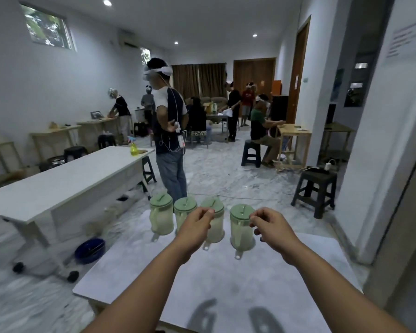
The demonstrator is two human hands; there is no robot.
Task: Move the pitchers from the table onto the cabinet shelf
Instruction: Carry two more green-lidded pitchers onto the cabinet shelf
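Several clear pitchers with pale green lids stand in a row at the far end of the white table (pixel 226 280), their handles facing me. The leftmost pitcher (pixel 161 217) and the one beside it (pixel 183 209) stand free. My left hand (pixel 197 228) hovers with curled fingers in front of the third pitcher (pixel 216 233) and holds nothing. My right hand (pixel 271 228), fingers also curled, is just right of the rightmost pitcher (pixel 241 228), at its lid's rim. I cannot tell whether it touches the lid. No cabinet shelf is in view.
A long white table on wheels (pixel 58 186) stands to the left, a blue basin (pixel 89 250) on the floor beside it. A person with a headset (pixel 169 131) stands beyond the pitchers. A dark stool (pixel 315 191) and a white wall (pixel 382 164) lie to the right.
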